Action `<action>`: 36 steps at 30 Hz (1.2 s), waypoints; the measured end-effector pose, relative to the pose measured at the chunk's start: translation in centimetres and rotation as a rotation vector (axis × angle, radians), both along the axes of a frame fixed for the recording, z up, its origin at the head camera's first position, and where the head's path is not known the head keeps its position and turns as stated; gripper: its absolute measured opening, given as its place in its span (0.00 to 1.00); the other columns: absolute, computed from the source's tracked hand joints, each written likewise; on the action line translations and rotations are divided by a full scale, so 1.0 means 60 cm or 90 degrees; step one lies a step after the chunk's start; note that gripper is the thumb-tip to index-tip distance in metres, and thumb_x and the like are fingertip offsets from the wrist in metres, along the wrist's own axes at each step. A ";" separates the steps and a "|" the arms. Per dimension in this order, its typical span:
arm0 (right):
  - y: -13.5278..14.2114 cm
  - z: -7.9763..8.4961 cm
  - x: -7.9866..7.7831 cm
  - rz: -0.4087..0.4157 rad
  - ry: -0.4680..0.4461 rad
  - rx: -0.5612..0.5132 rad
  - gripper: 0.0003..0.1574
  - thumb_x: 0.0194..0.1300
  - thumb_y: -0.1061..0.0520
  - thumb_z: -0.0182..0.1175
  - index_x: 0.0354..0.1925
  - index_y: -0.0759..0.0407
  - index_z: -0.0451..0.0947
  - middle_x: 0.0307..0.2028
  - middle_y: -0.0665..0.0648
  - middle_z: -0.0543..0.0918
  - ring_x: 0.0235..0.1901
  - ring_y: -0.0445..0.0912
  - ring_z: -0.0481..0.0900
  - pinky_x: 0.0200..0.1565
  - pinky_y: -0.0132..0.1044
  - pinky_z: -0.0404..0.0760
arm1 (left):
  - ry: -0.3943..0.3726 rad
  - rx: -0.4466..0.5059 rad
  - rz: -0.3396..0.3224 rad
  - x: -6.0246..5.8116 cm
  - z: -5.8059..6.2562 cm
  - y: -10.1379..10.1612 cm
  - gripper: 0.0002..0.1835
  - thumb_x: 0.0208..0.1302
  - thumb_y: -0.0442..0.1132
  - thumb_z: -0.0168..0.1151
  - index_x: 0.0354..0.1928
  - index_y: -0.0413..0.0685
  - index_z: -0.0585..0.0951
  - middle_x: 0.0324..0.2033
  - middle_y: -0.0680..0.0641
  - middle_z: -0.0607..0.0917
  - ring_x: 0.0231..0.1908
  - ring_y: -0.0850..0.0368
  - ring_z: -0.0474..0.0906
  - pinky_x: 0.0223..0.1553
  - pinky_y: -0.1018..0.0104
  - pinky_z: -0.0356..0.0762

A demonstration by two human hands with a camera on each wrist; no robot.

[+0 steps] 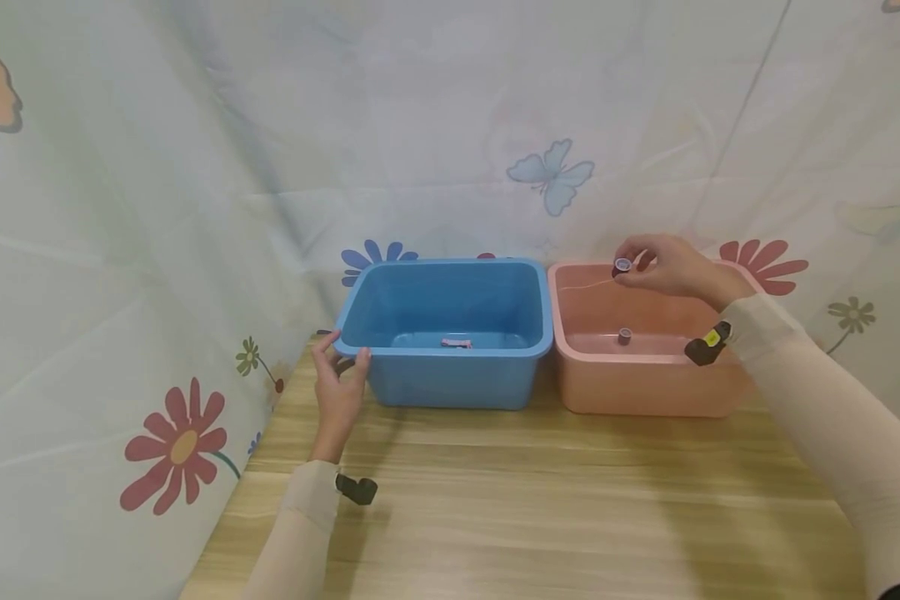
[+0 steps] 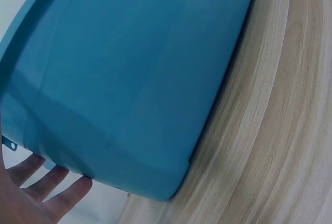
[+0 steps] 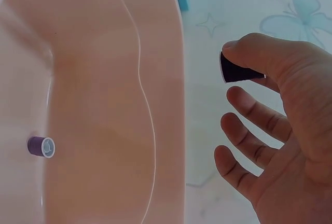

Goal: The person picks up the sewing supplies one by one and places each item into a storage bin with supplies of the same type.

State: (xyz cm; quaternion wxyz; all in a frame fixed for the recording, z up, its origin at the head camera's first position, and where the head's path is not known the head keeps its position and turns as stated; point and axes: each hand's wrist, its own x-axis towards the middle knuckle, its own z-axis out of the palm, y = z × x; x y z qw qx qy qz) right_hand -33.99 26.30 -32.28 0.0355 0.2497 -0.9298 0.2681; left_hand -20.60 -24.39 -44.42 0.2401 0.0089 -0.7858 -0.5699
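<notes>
My right hand [image 1: 663, 265] is above the back part of the pink bin [image 1: 652, 387]. Between thumb and forefinger it pinches a dark spool of thread [image 3: 239, 69], while the other fingers are spread apart. A second, purple spool [image 3: 37, 146] lies on the floor of the pink bin. At the near left corner of the blue bin [image 1: 450, 382], my left hand [image 1: 337, 396] grips the rim, thumb at the front and fingers along the left side. Inside the blue bin lies a small pinkish thing [image 1: 456, 343], too small to make out.
Both bins stand side by side on a wooden table [image 1: 495, 508], close to a cloth backdrop [image 1: 435, 125] printed with flowers and butterflies. The backdrop also runs along the table's left edge. A small black camera sits on each wrist.
</notes>
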 end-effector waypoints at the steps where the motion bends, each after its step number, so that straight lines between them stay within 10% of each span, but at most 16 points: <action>1: 0.000 0.001 0.001 -0.002 -0.003 0.002 0.14 0.66 0.53 0.71 0.47 0.55 0.82 0.45 0.57 0.83 0.49 0.57 0.80 0.50 0.54 0.77 | -0.002 0.000 0.000 0.001 0.001 0.000 0.35 0.74 0.46 0.62 0.74 0.43 0.59 0.65 0.30 0.75 0.58 0.37 0.77 0.45 0.65 0.77; 18: 0.012 -0.003 -0.005 -0.006 0.008 0.002 0.13 0.66 0.52 0.71 0.46 0.54 0.82 0.44 0.56 0.84 0.48 0.57 0.81 0.49 0.52 0.77 | -0.009 0.018 -0.018 -0.003 -0.003 -0.006 0.36 0.73 0.47 0.63 0.74 0.45 0.59 0.66 0.30 0.74 0.59 0.35 0.76 0.50 0.48 0.77; 36: 0.022 -0.012 -0.013 -0.027 -0.006 0.020 0.14 0.66 0.52 0.71 0.48 0.55 0.82 0.45 0.57 0.84 0.48 0.57 0.80 0.48 0.52 0.79 | -0.024 0.035 -0.027 -0.005 0.002 -0.010 0.36 0.72 0.47 0.64 0.74 0.46 0.59 0.64 0.31 0.75 0.59 0.37 0.76 0.43 0.72 0.77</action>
